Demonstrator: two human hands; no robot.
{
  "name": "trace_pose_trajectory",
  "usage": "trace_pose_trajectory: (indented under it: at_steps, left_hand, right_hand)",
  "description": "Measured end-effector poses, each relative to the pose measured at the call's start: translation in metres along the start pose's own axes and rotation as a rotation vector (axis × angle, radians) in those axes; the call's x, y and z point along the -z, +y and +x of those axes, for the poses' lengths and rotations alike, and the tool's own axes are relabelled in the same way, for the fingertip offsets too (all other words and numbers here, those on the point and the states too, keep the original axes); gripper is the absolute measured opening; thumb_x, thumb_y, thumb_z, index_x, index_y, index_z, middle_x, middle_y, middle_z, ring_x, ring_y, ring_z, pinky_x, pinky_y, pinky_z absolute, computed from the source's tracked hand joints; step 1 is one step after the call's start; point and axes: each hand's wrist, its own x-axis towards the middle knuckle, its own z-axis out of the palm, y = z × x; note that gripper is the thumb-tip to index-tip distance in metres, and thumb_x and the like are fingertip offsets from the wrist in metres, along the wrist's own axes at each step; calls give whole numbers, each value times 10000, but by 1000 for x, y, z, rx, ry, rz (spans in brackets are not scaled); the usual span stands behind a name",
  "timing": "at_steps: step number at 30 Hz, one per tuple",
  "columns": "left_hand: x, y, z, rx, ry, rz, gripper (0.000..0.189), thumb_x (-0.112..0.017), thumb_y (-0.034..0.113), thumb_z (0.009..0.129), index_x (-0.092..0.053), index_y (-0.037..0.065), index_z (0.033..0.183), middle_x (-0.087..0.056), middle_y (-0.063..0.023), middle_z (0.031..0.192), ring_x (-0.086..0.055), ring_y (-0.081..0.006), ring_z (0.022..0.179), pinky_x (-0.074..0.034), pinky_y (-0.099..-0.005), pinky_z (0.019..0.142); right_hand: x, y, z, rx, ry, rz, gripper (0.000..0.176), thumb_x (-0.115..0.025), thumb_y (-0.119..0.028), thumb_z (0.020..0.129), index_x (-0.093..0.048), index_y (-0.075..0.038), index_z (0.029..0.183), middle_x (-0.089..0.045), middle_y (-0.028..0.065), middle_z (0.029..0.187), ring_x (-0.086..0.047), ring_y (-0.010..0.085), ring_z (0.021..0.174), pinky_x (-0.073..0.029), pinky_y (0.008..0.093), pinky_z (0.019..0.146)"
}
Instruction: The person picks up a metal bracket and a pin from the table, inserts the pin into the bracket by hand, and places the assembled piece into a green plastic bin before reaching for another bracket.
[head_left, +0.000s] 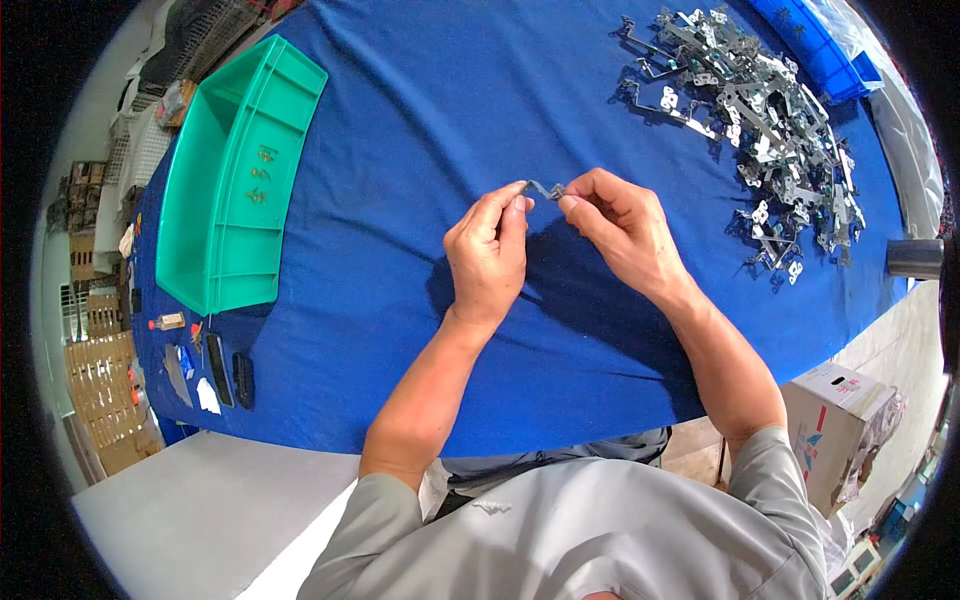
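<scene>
Between my two hands is a small bent metal bracket point(543, 190), raised over the blue cloth. My left hand point(487, 250) pinches its left end between thumb and fingers. At the other end, my right hand point(625, 225) grips it with thumb and forefinger; the fingertips cover part of the metal. A large heap of similar metal brackets point(770, 130) lies on the cloth to the right, with a few strays at its edges.
A green plastic bin point(265, 200) stands at the left. Near the table's left edge lie a small bottle point(168, 321) and dark narrow objects point(220, 370). A blue tray point(815, 45) is at the back right. A cardboard box point(830, 430) stands beyond the right front edge.
</scene>
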Motion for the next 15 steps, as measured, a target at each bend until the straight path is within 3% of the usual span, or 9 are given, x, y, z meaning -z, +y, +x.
trace_pose_trajectory:
  at_steps: [3, 6, 9, 12, 15]
  left_hand:
    - [0, -2, 2, -63, 32, 11, 176, -637, 94, 1013, -737, 13, 1135, -755, -65, 901, -659, -79, 725, -539, -243, 650]
    - [5, 1, 2, 75, 7, -40, 172, -664, 119, 1008, -743, 24, 1126, -725, -38, 910, -615, -63, 696, -514, -230, 628]
    - [8, 2, 4, 32, -6, -94, 177, -684, 137, 1001, -744, 33, 1131, -707, -28, 949, -581, -50, 686, -493, -218, 609]
    - [8, 5, 2, 100, -20, -133, 179, -689, 125, 995, -742, 27, 1135, -706, -32, 975, -595, -53, 752, -496, -219, 663]
    - [8, 9, 5, 40, -14, -115, 178, -695, 114, 988, -742, 15, 1128, -698, -25, 955, -602, -64, 812, -497, -227, 728]
  right_hand:
    - [1, -1, 0, -21, -11, 7, 200, -666, -186, 992, -681, 12, 970, -583, -1, 678, -475, 40, 596, -376, 273, 503]
    - [2, -3, 0, -22, -11, -46, 192, -666, -182, 991, -681, 7, 967, -582, 12, 674, -485, 55, 594, -389, 284, 512]
    - [4, -4, 2, 40, 4, -174, 175, -664, -172, 990, -674, 2, 972, -592, 29, 674, -502, 76, 594, -400, 291, 522]
    - [3, 5, 4, -37, -18, -89, 157, -664, -162, 986, -659, -7, 1010, -605, 42, 678, -532, 94, 602, -420, 302, 534]
    - [3, 5, 5, -97, -35, -64, 152, -657, -144, 987, -642, -6, 1050, -630, 47, 716, -574, 97, 630, -473, 298, 568]
